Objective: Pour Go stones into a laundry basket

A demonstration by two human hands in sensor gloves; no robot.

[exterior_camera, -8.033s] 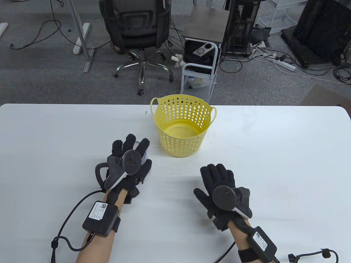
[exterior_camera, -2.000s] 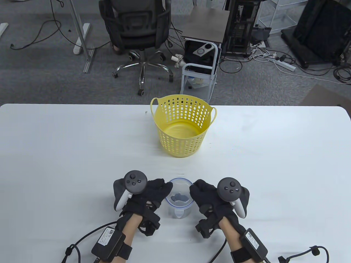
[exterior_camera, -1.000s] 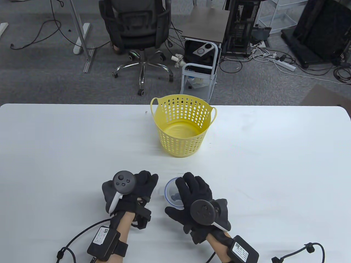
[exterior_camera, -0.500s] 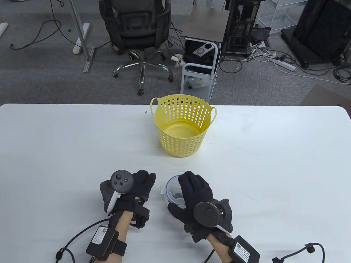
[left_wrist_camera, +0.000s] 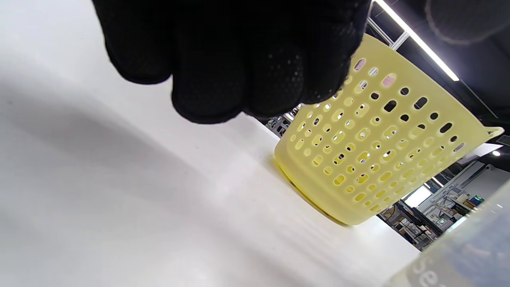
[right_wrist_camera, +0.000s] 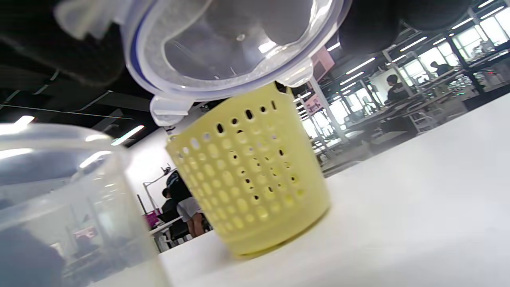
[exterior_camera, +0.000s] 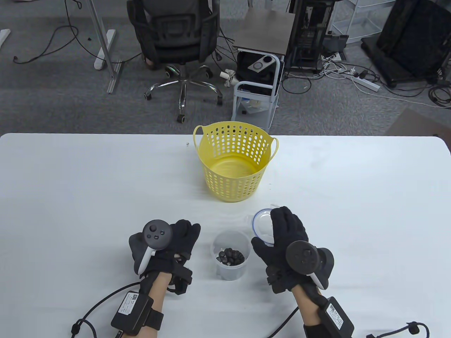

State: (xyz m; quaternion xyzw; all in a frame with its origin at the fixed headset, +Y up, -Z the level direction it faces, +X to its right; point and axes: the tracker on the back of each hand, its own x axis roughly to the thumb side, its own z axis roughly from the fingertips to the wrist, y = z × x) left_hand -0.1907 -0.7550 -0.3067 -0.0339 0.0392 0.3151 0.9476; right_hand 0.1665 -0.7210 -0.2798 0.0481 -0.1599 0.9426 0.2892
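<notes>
The yellow perforated laundry basket (exterior_camera: 234, 162) stands upright on the white desk (exterior_camera: 70, 183), well ahead of both hands, and its floor shows bare, so no pouring has happened yet. What is done, judging by how things lie, is the opening: the clear plastic container (exterior_camera: 230, 258) stands uncovered on the desk between the two hands, a little nearer the person than the right hand's fingertips, with a small heap of dark Go stones (exterior_camera: 230, 256) at its bottom. Its blue-rimmed clear lid (exterior_camera: 261, 225) is off and held in the right hand (exterior_camera: 287, 246), which grips it from above with the fingers spread over it; the right wrist view shows the lid off the desk, tilted, with the basket beyond it. The left hand (exterior_camera: 165, 246) rests just beside the container on its left, fingers curled, holding nothing, and does not appear to touch it. Left to do: put the lid aside, pick up the container, carry it forward over the basket rim and tip it. The desk between container and basket carries nothing that would block that path. Beyond the desk's far edge stand an office chair (exterior_camera: 176, 38), a small cart (exterior_camera: 259, 75) and cables on the carpet, all out of the way.
</notes>
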